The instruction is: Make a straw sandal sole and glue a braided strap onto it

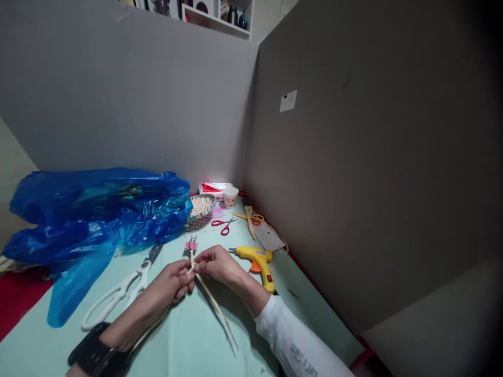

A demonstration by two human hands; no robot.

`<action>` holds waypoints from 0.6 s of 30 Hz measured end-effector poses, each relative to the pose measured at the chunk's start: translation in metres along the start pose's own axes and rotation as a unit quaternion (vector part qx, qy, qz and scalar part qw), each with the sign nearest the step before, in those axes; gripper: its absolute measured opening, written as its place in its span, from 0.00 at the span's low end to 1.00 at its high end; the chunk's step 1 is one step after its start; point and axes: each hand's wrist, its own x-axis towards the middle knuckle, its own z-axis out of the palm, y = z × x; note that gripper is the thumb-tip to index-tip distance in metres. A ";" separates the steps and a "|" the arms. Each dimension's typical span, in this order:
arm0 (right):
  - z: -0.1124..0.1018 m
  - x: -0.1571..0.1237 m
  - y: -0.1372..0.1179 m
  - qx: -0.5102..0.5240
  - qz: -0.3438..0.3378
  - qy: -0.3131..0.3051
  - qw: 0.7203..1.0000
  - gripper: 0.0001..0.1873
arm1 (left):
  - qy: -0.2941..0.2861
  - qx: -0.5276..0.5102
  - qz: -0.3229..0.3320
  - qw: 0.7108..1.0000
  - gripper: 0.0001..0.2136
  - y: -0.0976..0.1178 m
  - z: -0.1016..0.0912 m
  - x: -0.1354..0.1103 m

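Note:
Both my hands meet over the pale green table (188,340). My left hand (168,285) and my right hand (218,264) pinch thin pale straw strips (214,303) where they cross. One strip runs up to a pink binder clip (191,244) lying just beyond my fingers. Another strip trails toward the near edge, to the right of my left arm. A dark wristband sits on my left wrist, and a white sleeve covers my right forearm.
White-handled large scissors (118,296) lie left of my hands, a yellow glue gun (259,262) to the right. A crumpled blue plastic bag (98,220) fills the left. Farther back are small red scissors (223,224), orange scissors (255,217), a woven basket (200,207) and a paper cup (230,196). Grey partitions enclose the table.

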 end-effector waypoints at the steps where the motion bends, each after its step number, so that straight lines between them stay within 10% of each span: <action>1: -0.003 -0.003 -0.003 -0.014 -0.004 0.005 1.000 0.14 | 0.000 -0.021 -0.005 1.000 0.10 -0.003 0.002 0.002; 18: -0.011 -0.027 -0.018 -0.256 -0.037 0.056 0.964 0.09 | 0.091 -0.081 -0.080 0.989 0.14 0.004 0.008 0.004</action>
